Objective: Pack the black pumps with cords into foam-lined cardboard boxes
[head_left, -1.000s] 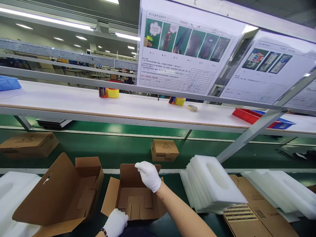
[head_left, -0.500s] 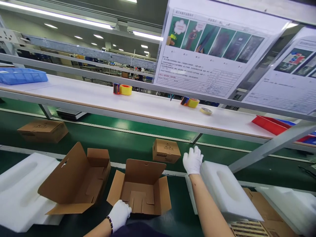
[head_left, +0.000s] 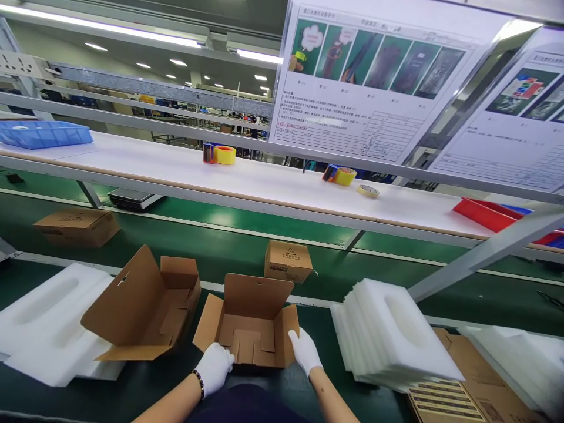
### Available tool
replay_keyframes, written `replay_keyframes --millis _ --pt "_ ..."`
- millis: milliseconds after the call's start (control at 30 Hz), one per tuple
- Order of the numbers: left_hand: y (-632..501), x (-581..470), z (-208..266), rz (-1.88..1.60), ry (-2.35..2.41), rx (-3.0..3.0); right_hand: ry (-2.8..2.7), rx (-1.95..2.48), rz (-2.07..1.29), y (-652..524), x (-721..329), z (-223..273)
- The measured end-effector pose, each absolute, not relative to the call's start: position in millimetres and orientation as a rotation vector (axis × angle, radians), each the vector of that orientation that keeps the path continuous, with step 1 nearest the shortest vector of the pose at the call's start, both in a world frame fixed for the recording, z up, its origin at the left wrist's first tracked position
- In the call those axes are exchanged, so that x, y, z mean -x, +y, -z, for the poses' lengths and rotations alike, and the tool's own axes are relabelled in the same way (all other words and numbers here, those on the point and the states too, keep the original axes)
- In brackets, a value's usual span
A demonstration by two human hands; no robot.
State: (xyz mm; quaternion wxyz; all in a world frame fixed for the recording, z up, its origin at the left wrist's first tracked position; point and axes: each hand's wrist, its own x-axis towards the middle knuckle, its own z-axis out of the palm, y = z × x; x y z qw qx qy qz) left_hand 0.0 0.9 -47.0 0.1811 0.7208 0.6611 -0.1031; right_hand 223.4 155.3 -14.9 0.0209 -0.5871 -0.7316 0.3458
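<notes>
Gloved fingers (head_left: 228, 358) touch the open box (head_left: 252, 328) lying between them.

left hand (head_left: 215, 368) partly hides an open box (head_left: 249, 324)

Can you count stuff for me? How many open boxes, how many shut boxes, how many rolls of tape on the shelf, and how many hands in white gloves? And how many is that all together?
Open boxes: 2
Shut boxes: 2
Rolls of tape: 3
Hands in white gloves: 2
Total: 9
</notes>
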Motion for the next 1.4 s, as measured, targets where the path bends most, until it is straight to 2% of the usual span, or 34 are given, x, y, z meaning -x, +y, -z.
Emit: replay_keyframes --millis 233,600,900,1400 --pt "-6.8 -3.5 55.3 0.259 1.927 -2.021 -2.420 1.874 -0.870 142.0 -200.4 7.8" --pt "-13.0 0.3 72.9 0.201 1.959 -2.021 -2.452 1.841 -0.977 147.3 -186.0 8.5" --pt "-11.8 0.1 66.6 0.192 1.950 -2.016 -2.470 1.829 -0.983 150.5 -185.3 19.0" --pt "-1.2 16.8 49.4 0.220 1.969 -2.064 -2.491 1.873 -1.038 163.4 -166.1 9.4"
